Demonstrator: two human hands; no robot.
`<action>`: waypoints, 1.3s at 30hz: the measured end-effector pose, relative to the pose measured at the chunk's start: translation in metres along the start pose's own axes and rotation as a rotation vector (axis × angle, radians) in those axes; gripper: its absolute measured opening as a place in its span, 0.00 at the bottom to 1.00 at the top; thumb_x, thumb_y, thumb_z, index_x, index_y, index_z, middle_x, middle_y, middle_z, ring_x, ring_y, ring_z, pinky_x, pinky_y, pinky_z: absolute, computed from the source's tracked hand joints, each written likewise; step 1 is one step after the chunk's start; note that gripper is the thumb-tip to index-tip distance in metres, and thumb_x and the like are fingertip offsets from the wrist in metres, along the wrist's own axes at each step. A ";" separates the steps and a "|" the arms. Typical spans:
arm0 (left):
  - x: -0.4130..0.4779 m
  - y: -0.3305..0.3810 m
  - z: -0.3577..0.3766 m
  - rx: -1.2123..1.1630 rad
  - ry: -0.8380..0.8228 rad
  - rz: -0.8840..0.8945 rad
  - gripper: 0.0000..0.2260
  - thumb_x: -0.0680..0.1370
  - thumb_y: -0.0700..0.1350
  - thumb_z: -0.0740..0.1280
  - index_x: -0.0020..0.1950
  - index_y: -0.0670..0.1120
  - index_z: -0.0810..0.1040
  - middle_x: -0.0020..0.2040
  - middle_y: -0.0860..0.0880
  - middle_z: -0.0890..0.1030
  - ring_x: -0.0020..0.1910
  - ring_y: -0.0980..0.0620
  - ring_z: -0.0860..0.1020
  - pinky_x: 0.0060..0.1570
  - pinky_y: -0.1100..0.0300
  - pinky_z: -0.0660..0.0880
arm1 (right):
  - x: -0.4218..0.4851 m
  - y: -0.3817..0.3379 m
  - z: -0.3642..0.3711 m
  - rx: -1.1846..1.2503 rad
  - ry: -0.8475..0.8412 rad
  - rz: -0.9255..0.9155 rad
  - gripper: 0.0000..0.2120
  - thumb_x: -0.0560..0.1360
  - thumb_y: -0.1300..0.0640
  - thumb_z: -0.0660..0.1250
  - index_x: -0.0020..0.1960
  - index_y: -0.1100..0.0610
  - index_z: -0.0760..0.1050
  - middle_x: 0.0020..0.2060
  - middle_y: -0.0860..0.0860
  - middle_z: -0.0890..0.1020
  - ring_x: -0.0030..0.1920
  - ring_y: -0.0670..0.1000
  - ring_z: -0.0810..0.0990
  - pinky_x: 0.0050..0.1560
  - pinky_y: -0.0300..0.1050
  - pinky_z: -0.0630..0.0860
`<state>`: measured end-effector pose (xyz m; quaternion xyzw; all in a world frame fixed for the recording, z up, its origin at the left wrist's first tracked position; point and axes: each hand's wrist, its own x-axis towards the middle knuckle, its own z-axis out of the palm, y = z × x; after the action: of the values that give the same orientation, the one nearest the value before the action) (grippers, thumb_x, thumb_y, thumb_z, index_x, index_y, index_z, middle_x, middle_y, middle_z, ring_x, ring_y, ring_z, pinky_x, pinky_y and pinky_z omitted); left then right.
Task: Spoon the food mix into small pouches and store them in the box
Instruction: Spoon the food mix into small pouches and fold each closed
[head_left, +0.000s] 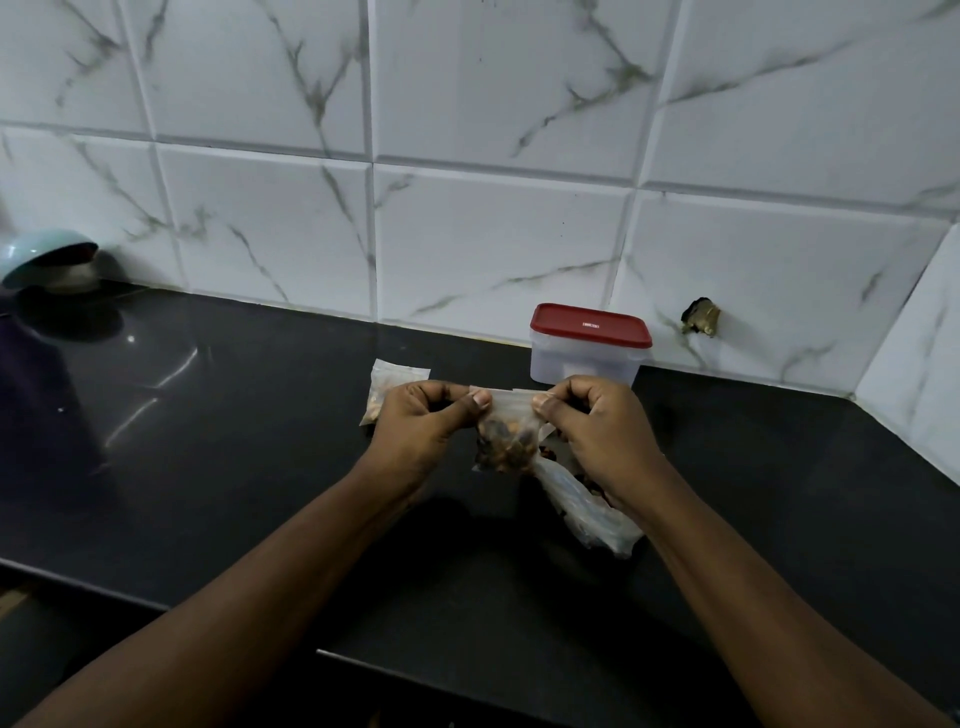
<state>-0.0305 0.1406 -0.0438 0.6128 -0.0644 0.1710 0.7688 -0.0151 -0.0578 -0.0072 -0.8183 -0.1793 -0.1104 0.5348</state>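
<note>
A small clear pouch holding brown food mix hangs between my hands above the black counter. My left hand pinches the left end of its top strip and my right hand pinches the right end. A larger clear bag of mix lies on the counter under my right wrist. Another filled small pouch lies behind my left hand, partly hidden by it. The clear box with a red lid stands shut against the wall, just beyond my right hand. No spoon is in view.
The black counter runs to a white marble-tile wall at the back and right. A pale blue bowl-like object sits at the far left. A brass fitting sticks out of the wall right of the box.
</note>
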 end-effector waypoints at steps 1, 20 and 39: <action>-0.001 0.001 0.001 0.003 0.011 0.011 0.04 0.78 0.35 0.72 0.45 0.34 0.84 0.41 0.41 0.87 0.43 0.49 0.86 0.48 0.59 0.81 | 0.000 0.000 0.000 -0.005 0.004 -0.001 0.09 0.80 0.56 0.71 0.43 0.57 0.84 0.36 0.54 0.86 0.32 0.45 0.80 0.31 0.32 0.75; 0.042 0.035 -0.087 0.312 0.404 -0.109 0.07 0.81 0.39 0.71 0.43 0.40 0.82 0.27 0.53 0.82 0.23 0.61 0.76 0.25 0.68 0.73 | 0.002 0.009 -0.004 -0.284 0.042 -0.225 0.22 0.85 0.49 0.63 0.33 0.55 0.71 0.26 0.51 0.73 0.28 0.47 0.70 0.32 0.42 0.68; 0.068 0.016 -0.006 1.298 0.109 0.549 0.17 0.78 0.47 0.68 0.67 0.48 0.79 0.64 0.46 0.80 0.65 0.38 0.75 0.64 0.42 0.72 | 0.012 0.019 -0.029 -0.364 0.182 -0.204 0.20 0.85 0.50 0.62 0.38 0.59 0.76 0.32 0.55 0.81 0.34 0.55 0.81 0.37 0.55 0.79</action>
<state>0.0270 0.1617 -0.0094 0.8996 -0.0632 0.3931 0.1794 0.0044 -0.0891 -0.0069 -0.8656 -0.1891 -0.2679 0.3784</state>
